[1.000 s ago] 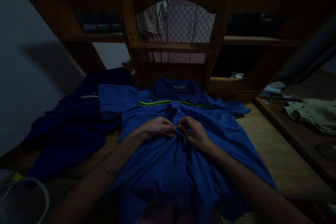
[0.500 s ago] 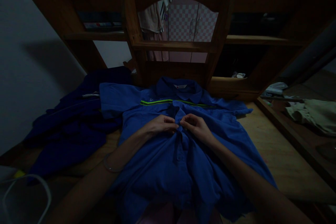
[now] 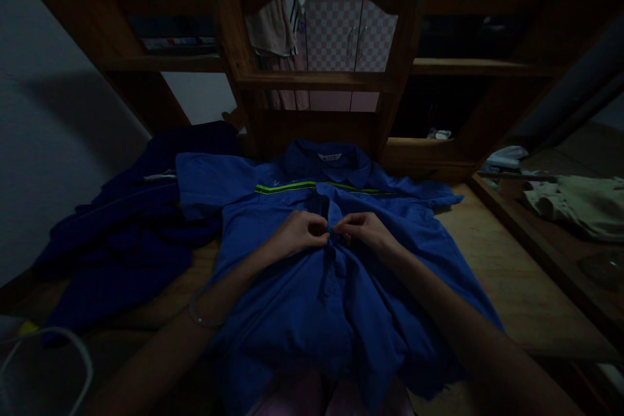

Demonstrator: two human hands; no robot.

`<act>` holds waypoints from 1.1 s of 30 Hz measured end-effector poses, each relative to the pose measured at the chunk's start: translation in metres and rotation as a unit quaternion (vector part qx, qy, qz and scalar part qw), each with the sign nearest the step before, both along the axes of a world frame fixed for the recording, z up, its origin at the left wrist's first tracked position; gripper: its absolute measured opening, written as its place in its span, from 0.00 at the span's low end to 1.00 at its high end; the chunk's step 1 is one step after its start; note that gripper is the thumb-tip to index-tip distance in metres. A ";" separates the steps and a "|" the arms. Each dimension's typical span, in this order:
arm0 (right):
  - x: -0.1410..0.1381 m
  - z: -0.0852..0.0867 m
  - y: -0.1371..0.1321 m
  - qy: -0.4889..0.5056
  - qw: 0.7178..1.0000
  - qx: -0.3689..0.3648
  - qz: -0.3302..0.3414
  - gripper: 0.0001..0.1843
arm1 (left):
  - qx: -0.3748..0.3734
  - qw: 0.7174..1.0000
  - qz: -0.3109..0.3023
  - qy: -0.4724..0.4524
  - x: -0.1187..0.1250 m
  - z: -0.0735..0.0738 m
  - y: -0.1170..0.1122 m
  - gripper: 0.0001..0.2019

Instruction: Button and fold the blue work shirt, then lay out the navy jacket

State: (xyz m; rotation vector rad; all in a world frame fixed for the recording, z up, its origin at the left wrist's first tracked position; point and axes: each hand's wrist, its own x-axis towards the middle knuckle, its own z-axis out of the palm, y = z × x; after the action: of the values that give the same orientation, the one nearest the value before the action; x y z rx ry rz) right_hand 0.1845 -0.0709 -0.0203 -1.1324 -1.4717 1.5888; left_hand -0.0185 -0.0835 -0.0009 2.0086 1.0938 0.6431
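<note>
Blue shirt, seen from the head view: a short-sleeved blue shirt (image 3: 292,318) lies spread on a wooden counter (image 3: 492,260), directly below and between the hands, its hem at the near edge.
Long axis: it runs near to far, with the collar (image 3: 358,170) at the far end and the sleeves spread left and right.
Front placket: the buttoning strip (image 3: 332,283) follows that same line down the middle, its cloth bunched where the fingertips meet it.
Left hand: the left hand (image 3: 298,233) comes in from the left, thumb and fingers curled into a ring, their tips pinched on the placket's left side.
Right hand: the right hand (image 3: 369,231) mirrors it from the right, fingertips pinching the placket's cloth; whether a button sits between them is too dark to tell.
Nearer hand: neither, plainly; both touch the placket, their fingertips just beside each other.
Green stripe: a bright band (image 3: 287,188) crosses the chest, just beyond the hands.
Dark blue garment: a crumpled heap (image 3: 117,240) lies left of the shirt, apart from both hands.
</note>
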 end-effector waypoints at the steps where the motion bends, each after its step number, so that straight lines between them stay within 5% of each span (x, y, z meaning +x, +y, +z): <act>1: 0.000 -0.002 0.001 0.006 1.000 -0.013 -0.005 0.20 | 0.013 1.000 0.000 0.010 0.001 0.001 -0.001 0.09; 11: 0.000 -0.005 0.000 0.038 0.999 -0.019 -0.015 0.19 | -0.044 0.999 -0.024 -0.010 -0.001 0.000 0.005 0.14; 21: 0.006 -0.010 0.008 0.018 0.982 0.166 -0.090 0.16 | -0.121 0.988 -0.087 -0.036 -0.003 -0.005 0.014 0.20; 25: 0.026 0.008 0.001 -0.196 0.903 0.354 -0.142 0.08 | -0.025 0.999 0.018 0.033 -0.014 -0.002 0.018 0.23; 27: 0.044 0.019 -0.005 -0.310 0.853 0.395 -0.140 0.20 | 0.091 0.984 0.115 0.101 -0.035 -0.001 0.020 0.26; 30: 0.080 0.030 -0.014 -0.499 0.779 0.367 -0.095 0.41 | 0.175 0.934 0.205 0.233 -0.086 -0.002 0.023 0.36; 33: 0.116 0.029 -0.017 -0.623 0.726 0.291 -0.010 0.32 | 0.105 0.929 0.171 0.311 -0.137 -0.009 0.026 0.42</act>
State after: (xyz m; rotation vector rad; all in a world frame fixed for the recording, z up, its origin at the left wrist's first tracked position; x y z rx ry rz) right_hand 0.3010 -0.0880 0.0088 -1.8608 -2.4601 0.0114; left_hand -0.1557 -0.0580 -0.0097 2.2991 1.8466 0.2906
